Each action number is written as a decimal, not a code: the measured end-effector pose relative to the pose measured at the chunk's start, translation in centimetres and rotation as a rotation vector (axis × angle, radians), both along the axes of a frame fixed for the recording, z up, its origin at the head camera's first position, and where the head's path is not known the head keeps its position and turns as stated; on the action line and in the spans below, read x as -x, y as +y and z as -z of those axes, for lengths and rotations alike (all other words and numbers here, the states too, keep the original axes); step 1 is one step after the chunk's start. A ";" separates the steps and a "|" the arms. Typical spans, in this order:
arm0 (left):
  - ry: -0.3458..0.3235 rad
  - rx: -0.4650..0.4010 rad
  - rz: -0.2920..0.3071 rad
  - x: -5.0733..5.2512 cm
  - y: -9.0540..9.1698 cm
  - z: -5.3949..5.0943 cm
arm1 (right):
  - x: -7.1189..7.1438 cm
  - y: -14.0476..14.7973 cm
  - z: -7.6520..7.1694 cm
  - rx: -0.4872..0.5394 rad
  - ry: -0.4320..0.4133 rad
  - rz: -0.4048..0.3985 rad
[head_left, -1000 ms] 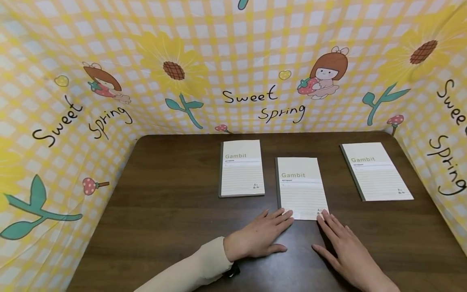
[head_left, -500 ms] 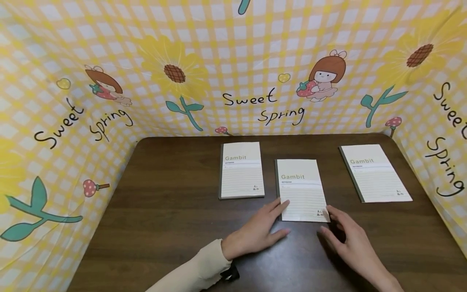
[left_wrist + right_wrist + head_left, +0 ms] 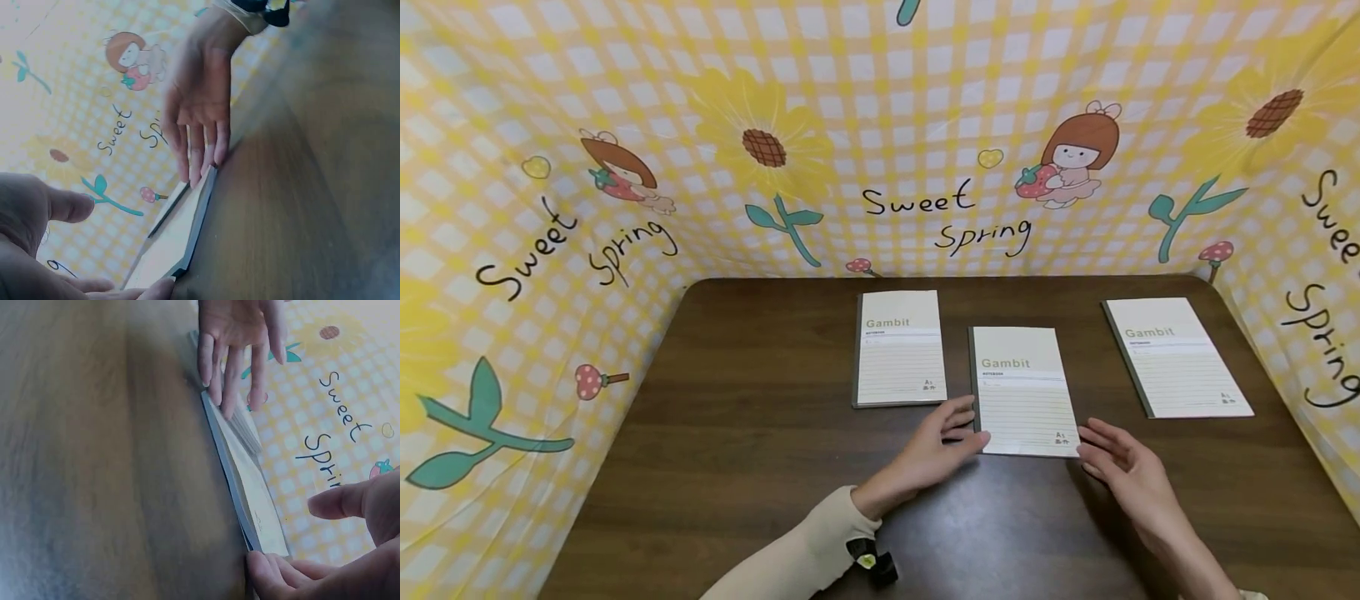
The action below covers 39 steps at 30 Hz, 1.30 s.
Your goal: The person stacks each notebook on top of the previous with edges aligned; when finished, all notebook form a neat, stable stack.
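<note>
In the head view, a cream Gambit notebook (image 3: 1026, 404) with a dark spine lies flat between both hands. My left hand (image 3: 928, 454) is at its lower left, fingers along the spine and thumb by the corner. My right hand (image 3: 1135, 479) has its fingertips at the lower right edge. In the left wrist view, fingertips of the left hand (image 3: 28, 231) meet the notebook (image 3: 181, 234), its thumb held away. The right wrist view has the right hand (image 3: 356, 562) with fingertips at the notebook's corner (image 3: 253, 494) and its thumb raised.
Another Gambit notebook (image 3: 898, 362) lies just left of the middle one, and a third (image 3: 1178, 362) lies to the right, slanted. All rest on a dark wooden table (image 3: 737, 400). Yellow checked cloth (image 3: 820, 108) stands behind and at both sides.
Both hands have moved from the notebook's front corners to its sides. The left fingers slid off the cover toward the spine; the right fingers shifted outward. The notebook has barely moved.
</note>
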State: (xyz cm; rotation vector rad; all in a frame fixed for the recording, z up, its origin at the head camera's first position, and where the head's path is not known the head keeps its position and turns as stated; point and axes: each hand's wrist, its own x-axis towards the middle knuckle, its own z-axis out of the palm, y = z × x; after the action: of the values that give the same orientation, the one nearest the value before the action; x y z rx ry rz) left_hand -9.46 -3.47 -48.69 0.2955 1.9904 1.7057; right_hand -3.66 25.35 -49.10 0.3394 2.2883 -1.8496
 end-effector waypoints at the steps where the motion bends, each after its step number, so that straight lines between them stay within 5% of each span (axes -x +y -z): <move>1: -0.032 -0.024 -0.015 0.1 0.0 -0.1 | 0.0 0.1 0.0 0.040 -0.014 0.012; 6: -0.177 -0.143 -0.100 0.2 0.3 -0.1 | 0.1 0.4 0.2 0.129 -0.075 0.045; 14: -0.247 -0.208 -0.134 0.2 0.5 0.3 | 0.0 0.2 0.5 0.059 -0.158 0.051; 24: -0.061 -0.130 -0.125 0.2 0.8 1.0 | -0.2 0.1 0.5 0.051 -0.189 0.043; 39: -0.033 -0.122 -0.132 1.1 -0.8 -0.4 | 0.9 -1.2 -0.4 0.072 -0.091 0.015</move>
State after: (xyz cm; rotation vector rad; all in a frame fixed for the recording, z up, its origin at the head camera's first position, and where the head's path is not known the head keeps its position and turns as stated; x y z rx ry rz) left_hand -10.58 -4.26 -48.28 0.1797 1.9231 1.9058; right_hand -4.59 24.16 -48.69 0.4220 2.1605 -1.8774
